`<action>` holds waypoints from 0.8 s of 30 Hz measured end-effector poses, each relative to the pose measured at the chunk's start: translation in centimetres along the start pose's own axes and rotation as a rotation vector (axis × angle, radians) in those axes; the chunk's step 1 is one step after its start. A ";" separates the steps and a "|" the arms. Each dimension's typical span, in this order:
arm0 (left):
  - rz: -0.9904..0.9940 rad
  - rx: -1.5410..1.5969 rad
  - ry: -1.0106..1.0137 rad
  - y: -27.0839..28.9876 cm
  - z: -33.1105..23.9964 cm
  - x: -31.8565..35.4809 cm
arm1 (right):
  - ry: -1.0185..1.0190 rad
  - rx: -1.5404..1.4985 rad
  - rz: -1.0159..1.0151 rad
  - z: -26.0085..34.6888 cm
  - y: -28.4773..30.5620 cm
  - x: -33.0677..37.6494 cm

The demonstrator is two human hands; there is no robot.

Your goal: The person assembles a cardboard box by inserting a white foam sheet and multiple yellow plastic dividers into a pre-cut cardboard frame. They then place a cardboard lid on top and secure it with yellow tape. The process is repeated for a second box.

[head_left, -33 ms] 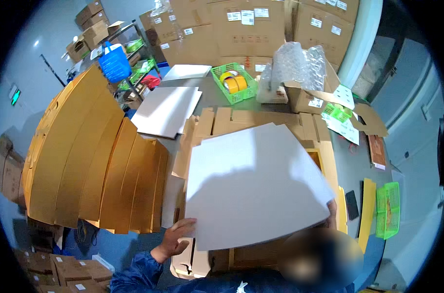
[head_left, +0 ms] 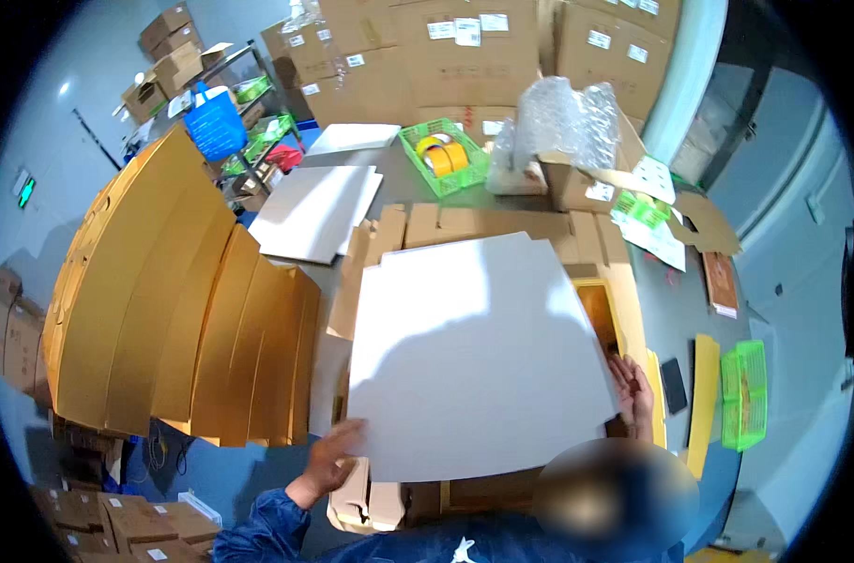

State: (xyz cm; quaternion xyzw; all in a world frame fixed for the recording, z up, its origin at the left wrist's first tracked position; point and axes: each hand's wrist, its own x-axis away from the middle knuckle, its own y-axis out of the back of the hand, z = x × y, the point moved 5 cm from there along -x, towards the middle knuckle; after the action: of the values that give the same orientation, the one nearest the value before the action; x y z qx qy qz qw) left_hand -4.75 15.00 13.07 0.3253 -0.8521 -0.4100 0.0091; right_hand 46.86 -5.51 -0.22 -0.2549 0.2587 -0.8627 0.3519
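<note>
Item: white board sheet (head_left: pixel 479 352), which we pinch by opposite edges, left hand (head_left: pixel 331 457) and right hand (head_left: pixel 632 392); risk: sagging, snagging the flattened cartons (head_left: pixel 502 225) beneath.

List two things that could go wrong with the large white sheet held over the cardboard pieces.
1. The large white flat sheet is held only at its edges by the left hand and right hand; it might sag or slip.
2. It hides the brown cardboard pieces beneath, so it could land misaligned.
</note>
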 end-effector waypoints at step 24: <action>-0.082 0.793 0.692 -5.2 -4.2 -6.8 | -0.066 0.505 0.320 3.3 -11.1 7.7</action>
State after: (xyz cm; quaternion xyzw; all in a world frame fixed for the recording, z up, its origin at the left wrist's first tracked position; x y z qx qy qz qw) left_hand 4.62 13.58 13.89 0.4531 -0.8755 0.0751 0.1502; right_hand 38.89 -5.21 11.11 -0.1433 0.0610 -0.8245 0.5439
